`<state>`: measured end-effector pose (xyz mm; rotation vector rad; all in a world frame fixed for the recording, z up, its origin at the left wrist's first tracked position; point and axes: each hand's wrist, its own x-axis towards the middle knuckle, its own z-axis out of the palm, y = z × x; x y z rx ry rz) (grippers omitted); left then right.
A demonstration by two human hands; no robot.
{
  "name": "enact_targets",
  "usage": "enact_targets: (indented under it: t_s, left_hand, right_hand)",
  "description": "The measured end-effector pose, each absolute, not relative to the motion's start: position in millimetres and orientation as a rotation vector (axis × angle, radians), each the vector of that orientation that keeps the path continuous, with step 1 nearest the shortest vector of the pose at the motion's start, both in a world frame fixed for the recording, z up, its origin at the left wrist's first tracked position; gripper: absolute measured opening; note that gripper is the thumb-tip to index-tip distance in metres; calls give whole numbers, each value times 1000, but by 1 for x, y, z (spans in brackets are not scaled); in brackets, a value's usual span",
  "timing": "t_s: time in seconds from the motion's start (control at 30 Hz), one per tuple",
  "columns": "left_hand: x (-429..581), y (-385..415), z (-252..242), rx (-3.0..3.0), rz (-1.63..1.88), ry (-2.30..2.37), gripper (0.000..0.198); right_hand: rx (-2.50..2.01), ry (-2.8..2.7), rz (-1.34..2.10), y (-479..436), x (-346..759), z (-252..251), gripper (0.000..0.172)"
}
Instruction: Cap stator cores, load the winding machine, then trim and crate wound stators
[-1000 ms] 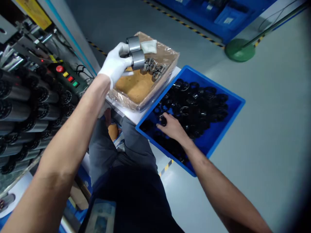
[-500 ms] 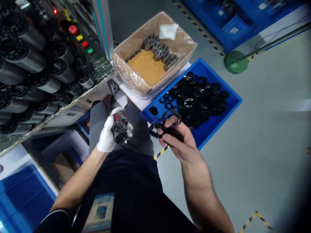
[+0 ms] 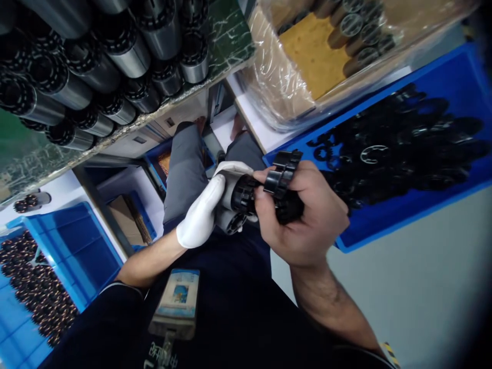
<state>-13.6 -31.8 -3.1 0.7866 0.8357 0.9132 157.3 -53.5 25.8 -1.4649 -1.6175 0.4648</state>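
Looking down from my head: to the upper left, a green worktop (image 3: 226, 38) with pale, vein-like markings and a rough edge carries rows of brushed-metal cylinders (image 3: 132, 54) with dark, notched ends. To the upper right, a brown cardboard box (image 3: 277, 87) wrapped in crinkled, shiny clear plastic holds a flat mustard-coloured sheet and more short cylinders. Below it, a smooth blue plastic bin (image 3: 465, 72) is heaped with glossy black rings; one C-shaped ring (image 3: 374, 154) catches the light.

In the middle are two smooth grey tubes (image 3: 227, 218), short and round. A black, toothed ring (image 3: 243, 195) sits at the end of the upper one; how far in it goes, I cannot tell. The loose rings (image 3: 282, 171) near it are black, shiny and ridged.

My left fingers (image 3: 215, 192), in a white fabric glove, are wrapped around both tubes. My bare right fingers (image 3: 309, 179) clasp the loose rings in a bunch, thumb and fingertips right beside the upper tube's ringed end.
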Motion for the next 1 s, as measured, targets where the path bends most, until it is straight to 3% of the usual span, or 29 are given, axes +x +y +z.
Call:
enact_targets:
  t_s: [0.23,0.57,0.73,0.87,1.0]
  left_hand:
    - [-23,-37,-20,796,949,756,44]
    - [-21,-29,-11,793,876,867,69]
    - [-18,-28,-9,504,965,904,51]
    - [-13,-25,-1,425,1080,970,48]
    - [-4,-20,12,406,1143,1126,51]
  right_hand:
    - [-1352,-1697,374,-47,157,18,18]
    - [-1317,-1759,254,-44,159,3,16]
    - [-1310,-1820,458,-51,170,12,16]
    - [-1296,-1861,511,-60,163,15,16]
    - [-1276,-1774,555,-63,148,10,31]
